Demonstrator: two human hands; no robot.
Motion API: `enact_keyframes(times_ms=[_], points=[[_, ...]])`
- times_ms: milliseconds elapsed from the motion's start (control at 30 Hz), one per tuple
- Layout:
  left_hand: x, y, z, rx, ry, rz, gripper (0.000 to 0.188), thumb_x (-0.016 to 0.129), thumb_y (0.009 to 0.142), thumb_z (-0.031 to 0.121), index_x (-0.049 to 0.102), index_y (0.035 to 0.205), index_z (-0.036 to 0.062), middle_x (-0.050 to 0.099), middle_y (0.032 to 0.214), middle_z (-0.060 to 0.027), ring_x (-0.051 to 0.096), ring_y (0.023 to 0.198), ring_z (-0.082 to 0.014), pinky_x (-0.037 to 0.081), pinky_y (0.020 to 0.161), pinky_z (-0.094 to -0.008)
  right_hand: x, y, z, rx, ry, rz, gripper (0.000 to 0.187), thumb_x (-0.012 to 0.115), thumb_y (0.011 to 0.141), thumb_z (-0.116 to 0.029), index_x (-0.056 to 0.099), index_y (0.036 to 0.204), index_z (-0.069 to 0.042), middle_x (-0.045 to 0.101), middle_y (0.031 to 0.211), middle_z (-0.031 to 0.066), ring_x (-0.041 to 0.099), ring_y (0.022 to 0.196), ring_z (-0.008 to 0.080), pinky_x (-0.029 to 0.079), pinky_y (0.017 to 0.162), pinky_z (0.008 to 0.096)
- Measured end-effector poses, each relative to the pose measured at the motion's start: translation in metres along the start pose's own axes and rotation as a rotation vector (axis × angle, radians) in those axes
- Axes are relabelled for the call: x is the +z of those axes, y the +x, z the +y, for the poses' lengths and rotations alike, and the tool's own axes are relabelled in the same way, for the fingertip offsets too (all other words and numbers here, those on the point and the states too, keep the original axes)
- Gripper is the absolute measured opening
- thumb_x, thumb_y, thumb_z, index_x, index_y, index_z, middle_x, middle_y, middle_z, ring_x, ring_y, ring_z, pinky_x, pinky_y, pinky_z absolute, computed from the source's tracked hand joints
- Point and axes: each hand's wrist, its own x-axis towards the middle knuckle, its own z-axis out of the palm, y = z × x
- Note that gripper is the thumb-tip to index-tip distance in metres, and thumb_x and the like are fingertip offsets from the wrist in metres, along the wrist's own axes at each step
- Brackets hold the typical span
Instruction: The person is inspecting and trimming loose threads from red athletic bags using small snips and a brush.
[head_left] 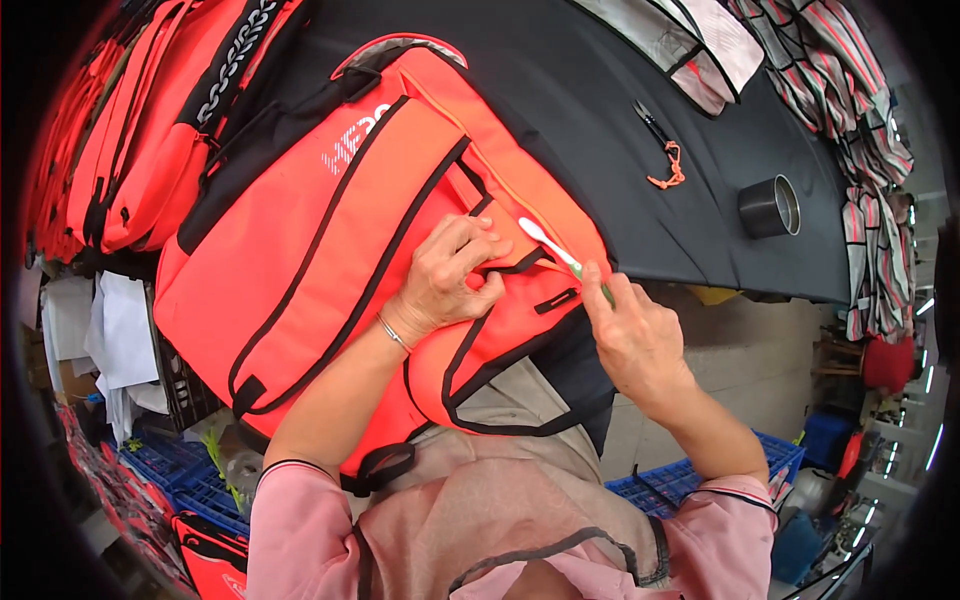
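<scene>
A bright orange-red backpack [260, 240] with black trim lies across the table edge and my lap, its two padded shoulder straps facing up. My left hand [452, 272] is closed on the fabric of one strap near the bag's middle, fingers bent and pinching. In my right hand [640, 335] is a toothbrush [545, 241] with a white head and green handle. Its head rests on or just above the orange cloth, close to the bag's right edge; contact is hard to tell. A small black zip pull [557, 301] lies below the brush.
On the dark-covered table [560, 110] lie thread snips [655, 130] with an orange cord and a dark metal cup [770, 207]. More orange bags [150, 150] are stacked at left. Grey fabric pieces [690, 50] lie at the back. Blue crates [760, 460] stand beside me.
</scene>
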Motion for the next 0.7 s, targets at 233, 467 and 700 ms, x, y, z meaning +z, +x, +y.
enact_keyframes(times_ms=[233, 467, 700], points=[[0.0, -0.001, 0.0, 0.004, -0.011, 0.007, 0.031, 0.068, 0.063, 0.0, 0.066, 0.093, 0.0048, 0.059, 0.086, -0.0092, 0.064, 0.095, -0.0296, 0.056, 0.078, -0.0378, -0.003, 0.007, 0.006, -0.07, 0.008, -0.09, 0.045, 0.062, 0.079, -0.006, 0.054, 0.122, 0.005, 0.058, 0.086, 0.0105, 0.067, 0.073, 0.0207, 0.055, 0.055, 0.0304], [-0.003, -0.005, 0.001, -0.015, -0.032, 0.005, 0.036, 0.07, 0.06, -0.002, 0.068, 0.095, 0.0042, 0.063, 0.085, -0.0091, 0.065, 0.092, -0.03, 0.057, 0.08, -0.0375, -0.027, -0.004, 0.025, -0.032, 0.128, -0.18, 0.044, 0.061, 0.078, -0.003, 0.056, 0.122, 0.0, 0.059, 0.086, 0.0102, 0.067, 0.071, 0.0229, 0.054, 0.055, 0.0358], [0.001, 0.001, 0.004, -0.011, -0.049, 0.011, 0.036, 0.071, 0.058, -0.001, 0.069, 0.093, 0.0045, 0.063, 0.086, -0.009, 0.065, 0.092, -0.0298, 0.057, 0.08, -0.0374, 0.005, 0.059, 0.008, -0.025, 0.115, -0.048, 0.03, 0.061, 0.08, -0.003, 0.058, 0.109, 0.0, 0.062, 0.083, 0.013, 0.069, 0.07, 0.0285, 0.055, 0.056, 0.0373]])
